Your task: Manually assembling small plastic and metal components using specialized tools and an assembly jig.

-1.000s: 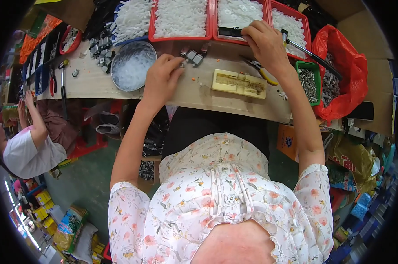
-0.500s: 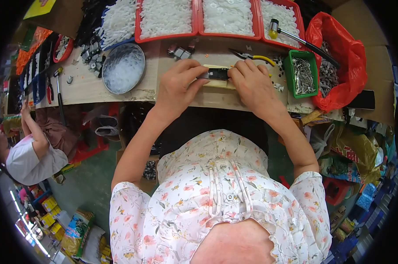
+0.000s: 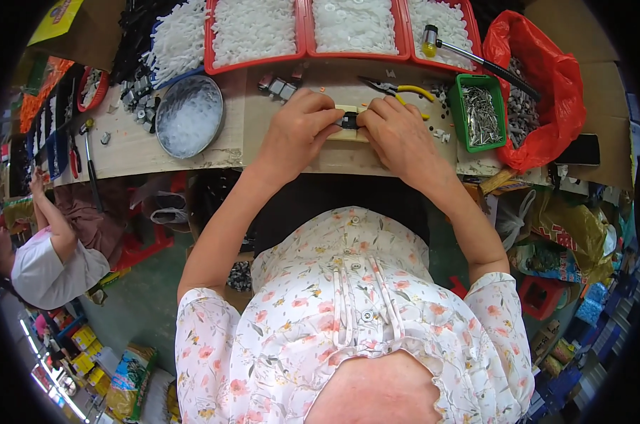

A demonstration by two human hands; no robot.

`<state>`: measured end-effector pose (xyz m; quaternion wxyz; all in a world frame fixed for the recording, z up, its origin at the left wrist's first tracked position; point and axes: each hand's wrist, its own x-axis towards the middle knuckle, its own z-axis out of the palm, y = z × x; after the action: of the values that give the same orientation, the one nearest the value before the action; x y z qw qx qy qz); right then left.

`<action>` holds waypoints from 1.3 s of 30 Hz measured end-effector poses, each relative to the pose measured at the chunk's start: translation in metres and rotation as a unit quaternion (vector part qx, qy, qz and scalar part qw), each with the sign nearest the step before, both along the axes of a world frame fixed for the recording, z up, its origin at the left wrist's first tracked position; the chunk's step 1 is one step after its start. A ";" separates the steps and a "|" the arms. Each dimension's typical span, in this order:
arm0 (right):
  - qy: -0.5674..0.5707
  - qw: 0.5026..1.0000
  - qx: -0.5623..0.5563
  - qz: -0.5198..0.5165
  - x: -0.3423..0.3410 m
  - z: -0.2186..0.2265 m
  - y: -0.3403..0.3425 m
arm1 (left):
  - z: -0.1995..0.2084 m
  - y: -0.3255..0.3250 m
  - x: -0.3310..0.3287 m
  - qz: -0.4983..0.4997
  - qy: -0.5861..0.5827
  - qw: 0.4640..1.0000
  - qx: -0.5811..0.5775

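Between my hands is a small black part (image 3: pixel 348 121), over a pale yellow block (image 3: pixel 350 136) on the workbench. My left hand (image 3: pixel 302 128) pinches its left end between thumb and fingers. On the right end, the fingers of my right hand (image 3: pixel 399 134) are closed. Both hands cover much of the part, so its exact kind does not show. Just beyond my left hand lie several grey metal pieces (image 3: pixel 280 87). Pliers with yellow handles (image 3: pixel 398 90) rest beyond my right hand.
Red trays (image 3: pixel 255 32) of white plastic parts line the back. A metal bowl (image 3: pixel 189 116) stands left; a green box (image 3: pixel 481 113) of metal pins stands right, beside a red bag (image 3: pixel 560 106). A hammer (image 3: pixel 486 65) lies across there. Another person (image 3: pixel 58 251) sits far left.
My hands have come closer together around the black part, and less of it shows. The whole view has shifted slightly, moving the bench things a little left.
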<state>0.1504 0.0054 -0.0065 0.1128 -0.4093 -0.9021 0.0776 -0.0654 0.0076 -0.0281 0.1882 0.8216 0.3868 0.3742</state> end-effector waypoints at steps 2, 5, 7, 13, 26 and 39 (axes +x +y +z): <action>0.041 0.999 -0.029 -0.004 0.002 0.000 0.000 | -0.003 0.003 -0.003 -0.011 0.000 1.000 -0.002; 0.070 0.997 -0.033 -0.002 0.003 0.002 -0.001 | -0.006 0.005 -0.006 -0.033 0.013 0.999 0.001; 0.075 0.997 -0.032 -0.001 0.004 0.002 -0.002 | -0.008 0.003 -0.007 -0.043 0.024 0.999 0.007; 0.161 0.986 0.030 -0.028 0.035 0.010 0.002 | -0.014 -0.007 -0.010 -0.035 0.057 0.994 0.085; 0.035 0.960 0.068 -0.270 0.154 -0.001 0.017 | 0.022 0.039 -0.026 0.078 -0.045 0.996 0.011; 0.072 0.949 0.078 -0.295 0.152 -0.009 0.028 | 0.013 0.124 -0.049 0.169 0.187 0.961 0.119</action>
<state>0.3026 0.0338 -0.0152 0.2271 -0.6406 -0.7336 -0.0006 -0.1144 0.1315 -0.0146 -0.0522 0.8162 0.5007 0.2837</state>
